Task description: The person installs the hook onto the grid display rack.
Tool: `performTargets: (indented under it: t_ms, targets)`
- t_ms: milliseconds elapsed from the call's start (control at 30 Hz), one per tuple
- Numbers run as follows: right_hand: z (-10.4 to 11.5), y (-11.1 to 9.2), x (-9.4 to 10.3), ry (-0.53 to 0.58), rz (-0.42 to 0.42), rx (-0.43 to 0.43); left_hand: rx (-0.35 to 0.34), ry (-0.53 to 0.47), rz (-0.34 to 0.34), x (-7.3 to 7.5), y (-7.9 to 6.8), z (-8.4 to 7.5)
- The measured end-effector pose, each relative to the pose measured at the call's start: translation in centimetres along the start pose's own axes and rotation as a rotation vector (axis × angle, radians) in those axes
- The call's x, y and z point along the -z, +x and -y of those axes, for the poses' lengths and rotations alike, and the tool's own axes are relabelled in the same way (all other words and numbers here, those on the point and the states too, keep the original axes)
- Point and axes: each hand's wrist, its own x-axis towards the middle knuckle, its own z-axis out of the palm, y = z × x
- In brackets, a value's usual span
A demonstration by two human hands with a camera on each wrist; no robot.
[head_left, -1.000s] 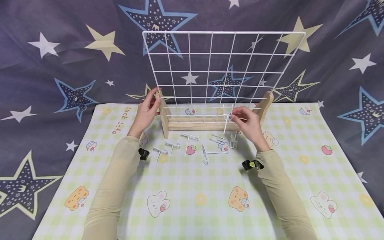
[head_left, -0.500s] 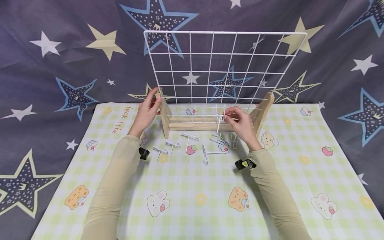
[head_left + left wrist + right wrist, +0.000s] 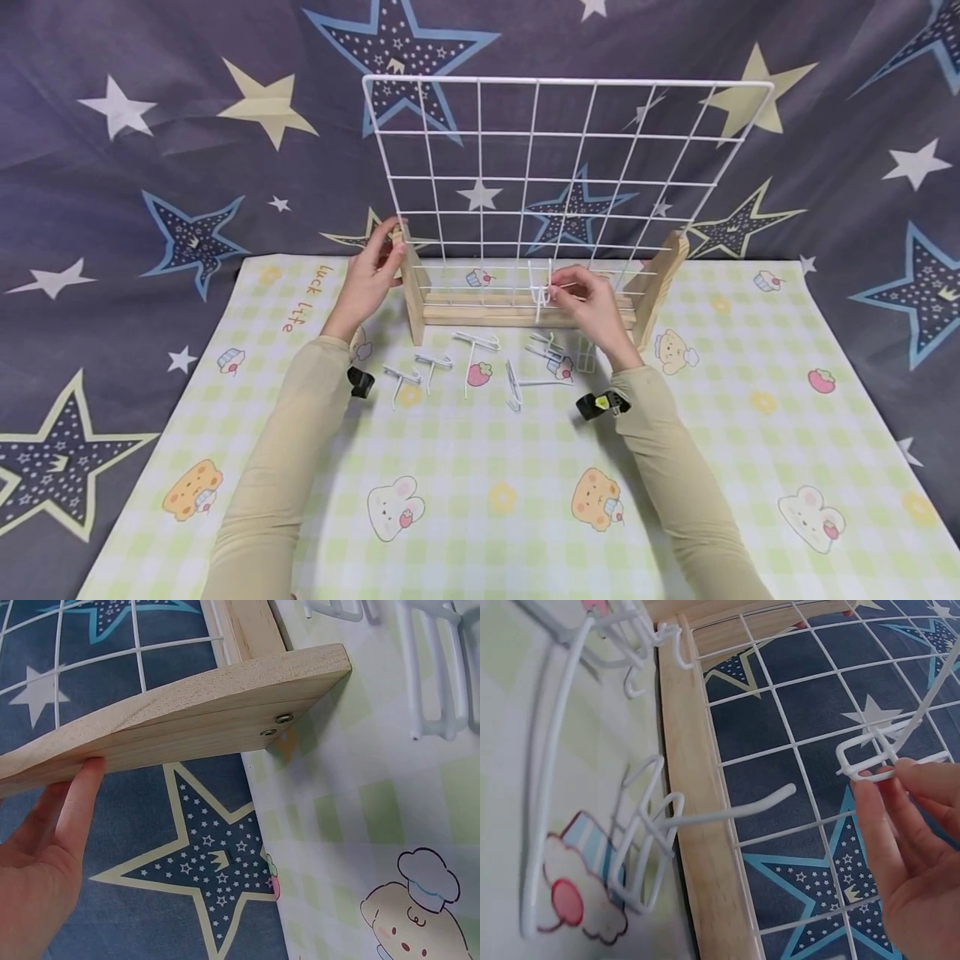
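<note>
White hook (image 3: 539, 293) pinched in the fingers of the right hand (image 3: 588, 304), sticking out left of the tips, at the wire grid's (image 3: 527, 179) lower part; can't tell if touching. Long prong points out toward the person. Left hand (image 3: 365, 279), farther off, grips the wooden upright (image 3: 413, 292).

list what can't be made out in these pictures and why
Head view: pinched part of the held hook, covered by the right hand.
Head view: whether that hook touches the wire grid, too small to tell.
Left wrist view: rest of the left hand, cut off by the frame edge.
</note>
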Motion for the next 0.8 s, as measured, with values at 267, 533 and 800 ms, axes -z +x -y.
performTargets:
  t_ms: [267,533,800]
  targets:
    - [-0.8,0.9,-0.4,0.103,0.023,-0.079,-0.012,-0.006,0.003,0.0,0.1,0.1]
    - [-3.5,1.3,-0.9,0.158,-0.012,-0.186,-0.01,-0.005,-0.004,-0.1,0.0,0.0]
    - [-3.8,0.4,-1.2,0.138,-0.032,-0.212,-0.004,-0.003,-0.004,0.0,0.0,0.0]
